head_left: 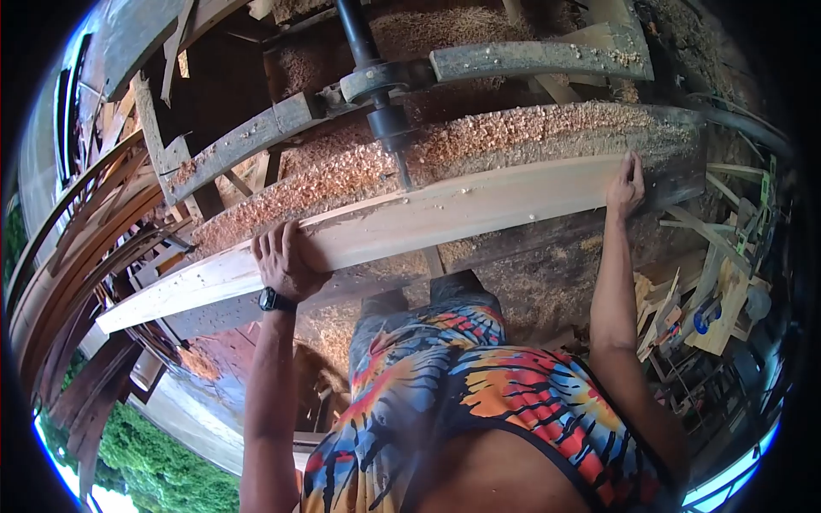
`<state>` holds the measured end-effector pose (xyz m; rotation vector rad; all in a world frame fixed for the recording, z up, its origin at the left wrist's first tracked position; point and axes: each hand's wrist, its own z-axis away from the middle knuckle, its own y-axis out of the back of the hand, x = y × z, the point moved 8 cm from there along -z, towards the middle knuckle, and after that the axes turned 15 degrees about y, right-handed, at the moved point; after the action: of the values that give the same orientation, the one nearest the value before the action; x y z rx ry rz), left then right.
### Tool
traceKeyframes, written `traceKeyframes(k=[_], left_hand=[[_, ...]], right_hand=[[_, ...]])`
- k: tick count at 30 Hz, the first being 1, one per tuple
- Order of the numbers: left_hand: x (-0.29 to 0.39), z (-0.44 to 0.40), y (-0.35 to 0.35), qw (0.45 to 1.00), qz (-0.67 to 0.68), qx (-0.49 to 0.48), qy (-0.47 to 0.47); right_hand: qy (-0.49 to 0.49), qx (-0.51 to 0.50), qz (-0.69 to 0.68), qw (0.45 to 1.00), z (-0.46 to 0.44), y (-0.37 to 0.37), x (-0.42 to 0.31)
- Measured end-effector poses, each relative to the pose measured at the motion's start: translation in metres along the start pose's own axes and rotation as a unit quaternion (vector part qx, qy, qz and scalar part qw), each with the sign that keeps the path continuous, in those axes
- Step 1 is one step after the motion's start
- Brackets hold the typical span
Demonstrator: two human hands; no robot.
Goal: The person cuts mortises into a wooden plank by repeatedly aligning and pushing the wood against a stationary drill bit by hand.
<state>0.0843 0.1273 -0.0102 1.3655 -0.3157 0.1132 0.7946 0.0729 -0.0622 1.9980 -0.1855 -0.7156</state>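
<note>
A long, pale, gently curved plank runs from between eight and nine o'clock to two o'clock, smooth-faced and dotted with chips. Beyond its far edge, orange-brown wood shavings bank up; along the near edge, a strip of dark tabletop is bare but dusty, leaving room before the patterned shirt. At twelve, the spindle's cutter bit meets the far edge. The left hand, at nine, lies open across the plank, fingers spread; the right hand, at two, touches its end, fingers extended, grip unclear.
</note>
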Motion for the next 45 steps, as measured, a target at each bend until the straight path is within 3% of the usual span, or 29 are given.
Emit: traceKeyframes(k=[6,14,20,27,39,45], left_hand=[[-0.009,-0.019,0.006,1.0,-0.021,0.003,0.019],[-0.006,-0.012,0.004,1.0,-0.016,0.007,0.016],[-0.007,0.026,-0.004,0.999,-0.016,-0.039,0.009],[-0.01,0.02,-0.003,0.999,-0.017,-0.04,0.015],[-0.017,-0.02,0.006,0.999,-0.029,-0.004,0.035],[-0.019,-0.006,0.001,1.0,-0.028,-0.001,0.012]], right_hand=[[-0.052,-0.055,-0.016,0.997,-0.03,-0.023,-0.032],[-0.034,-0.024,-0.014,0.999,-0.017,-0.009,-0.026],[-0.046,0.003,-0.062,0.997,0.055,0.028,0.023],[-0.066,0.001,-0.082,0.994,0.044,0.021,0.009],[-0.04,-0.026,-0.065,0.997,-0.028,-0.033,-0.016],[-0.031,-0.028,0.016,0.999,-0.006,-0.006,-0.026]])
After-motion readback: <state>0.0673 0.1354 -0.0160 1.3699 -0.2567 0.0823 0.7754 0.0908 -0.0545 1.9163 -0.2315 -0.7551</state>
